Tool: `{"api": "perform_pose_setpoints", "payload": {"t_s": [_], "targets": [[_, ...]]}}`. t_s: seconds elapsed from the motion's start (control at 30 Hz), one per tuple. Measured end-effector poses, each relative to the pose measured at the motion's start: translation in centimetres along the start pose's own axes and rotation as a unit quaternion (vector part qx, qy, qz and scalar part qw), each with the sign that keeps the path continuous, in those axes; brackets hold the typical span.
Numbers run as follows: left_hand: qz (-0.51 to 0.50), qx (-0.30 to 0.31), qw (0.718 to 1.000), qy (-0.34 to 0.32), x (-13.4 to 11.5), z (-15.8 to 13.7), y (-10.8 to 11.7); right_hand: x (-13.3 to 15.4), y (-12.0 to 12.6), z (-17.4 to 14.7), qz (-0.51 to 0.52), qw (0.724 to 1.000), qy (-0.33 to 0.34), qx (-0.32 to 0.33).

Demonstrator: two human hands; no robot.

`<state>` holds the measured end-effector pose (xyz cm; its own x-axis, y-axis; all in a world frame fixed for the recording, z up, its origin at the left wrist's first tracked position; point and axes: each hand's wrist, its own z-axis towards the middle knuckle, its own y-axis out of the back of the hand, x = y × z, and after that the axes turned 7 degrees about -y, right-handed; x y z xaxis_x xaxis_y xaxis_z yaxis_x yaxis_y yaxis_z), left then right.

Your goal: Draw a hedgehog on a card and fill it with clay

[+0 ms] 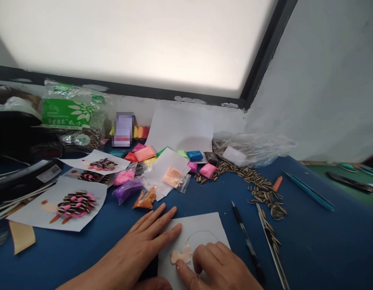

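My left hand (147,241) lies flat with its fingers stretched out, the fingertips at the left edge of a white sheet of paper (209,223). On that sheet is a pencil-thin curved outline, partly covered by my right hand. A small flattened piece of peach modelling clay (182,254) sticks to the paper beside the curve. My right hand (218,268) is closed, its fingers curled, and one fingertip presses on the lower edge of the clay. The undersides of its curled fingers are hidden.
Right of the paper lie a pen (245,231), a utility knife (272,245), sunflower seeds (260,185) and a blue tool (310,191). Behind are colourful clay packets (145,153) and an opened peach clay packet (173,177). Hedgehog pictures (76,203) lie at left, near a seed bag (73,108).
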<state>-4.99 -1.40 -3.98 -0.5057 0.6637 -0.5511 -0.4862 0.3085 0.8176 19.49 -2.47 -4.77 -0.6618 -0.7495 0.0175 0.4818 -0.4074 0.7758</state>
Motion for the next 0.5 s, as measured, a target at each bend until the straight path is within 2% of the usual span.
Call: {"api": "perform_pose_setpoints", "payload": {"t_s": [0.07,0.2,0.3,0.37,0.5], "targets": [[0.005,0.002,1.0,0.007,-0.1,-0.1,0.1,0.0,-0.4,-0.2,-0.01,1.0,0.014,0.015],[0.014,0.016,1.0,0.013,-0.2,0.1,0.2,0.0,-1.2,-1.0,-0.015,1.0,-0.012,-0.012],[0.018,0.018,1.0,0.013,-0.1,0.3,0.1,-0.3,-0.9,-1.6,0.019,0.998,-0.017,0.056],[0.019,0.018,1.0,0.016,-0.1,0.4,0.0,-0.5,-0.6,-1.7,0.042,0.996,-0.026,0.079],[0.022,0.02,0.999,0.022,0.0,0.4,-0.1,0.1,-1.7,-1.7,0.024,0.998,-0.027,0.054]]}}
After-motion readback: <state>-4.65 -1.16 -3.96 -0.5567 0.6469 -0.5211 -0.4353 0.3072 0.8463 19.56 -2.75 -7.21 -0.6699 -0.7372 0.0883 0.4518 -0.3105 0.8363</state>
